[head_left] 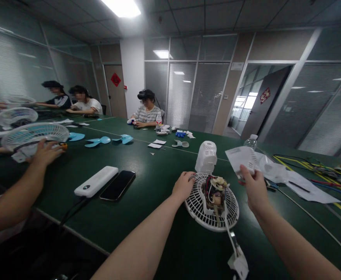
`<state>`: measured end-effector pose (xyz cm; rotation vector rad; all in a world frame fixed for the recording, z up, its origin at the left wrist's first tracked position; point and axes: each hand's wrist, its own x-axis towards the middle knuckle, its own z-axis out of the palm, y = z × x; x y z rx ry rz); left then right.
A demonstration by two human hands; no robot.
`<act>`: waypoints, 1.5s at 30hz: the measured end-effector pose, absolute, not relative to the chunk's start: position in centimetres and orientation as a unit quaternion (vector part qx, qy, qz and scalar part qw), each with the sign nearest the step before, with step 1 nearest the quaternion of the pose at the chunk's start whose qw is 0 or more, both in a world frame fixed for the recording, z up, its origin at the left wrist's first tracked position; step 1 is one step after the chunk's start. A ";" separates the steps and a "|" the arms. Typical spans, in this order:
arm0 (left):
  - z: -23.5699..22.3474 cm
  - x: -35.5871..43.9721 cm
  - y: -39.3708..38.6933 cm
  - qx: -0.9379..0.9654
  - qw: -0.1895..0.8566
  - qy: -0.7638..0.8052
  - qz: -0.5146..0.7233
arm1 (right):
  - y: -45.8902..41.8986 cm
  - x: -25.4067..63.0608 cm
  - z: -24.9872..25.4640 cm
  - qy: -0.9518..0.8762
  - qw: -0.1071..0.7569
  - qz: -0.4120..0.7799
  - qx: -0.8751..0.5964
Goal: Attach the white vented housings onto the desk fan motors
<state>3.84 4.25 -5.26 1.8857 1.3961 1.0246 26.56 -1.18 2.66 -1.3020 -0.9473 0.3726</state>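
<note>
A white round fan grille [212, 210] lies flat on the green table [147, 182] in front of me, with a bare motor and coloured wires [216, 190] standing in its middle. My left hand [183, 185] grips the grille's left rim, fingers closed. My right hand [253, 183] is raised to the right of the motor and pinches a white plastic cover piece [242, 158]. A white motor housing [207, 156] stands upright just behind the grille. A white cable with a plug [238, 261] trails from the grille toward me.
A white power bank [96, 181] and a black phone [118, 185] lie left of me. A neighbour's hand [46, 152] rests on another fan grille [33, 134]. Blue fan blades [98, 141], a water bottle [251, 142], plastic bags [292, 177] and loose wires [327, 169] lie around. Three people sit across the table.
</note>
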 end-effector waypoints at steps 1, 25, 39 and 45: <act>-5.3 4.0 4.2 0.705 0.285 0.525 0.381 | -2.4 26.7 1.8 -0.402 0.691 0.209 -0.564; -2.8 5.5 0.0 0.785 0.252 0.274 0.494 | -8.7 24.7 -2.0 -0.681 0.488 0.096 -0.538; -3.4 5.5 0.8 0.779 0.359 0.262 0.442 | -7.5 26.1 -3.3 -0.656 0.524 0.325 -0.436; -3.5 5.2 1.0 0.774 0.392 0.256 0.426 | -7.6 26.3 -3.0 -0.635 0.528 0.354 -0.440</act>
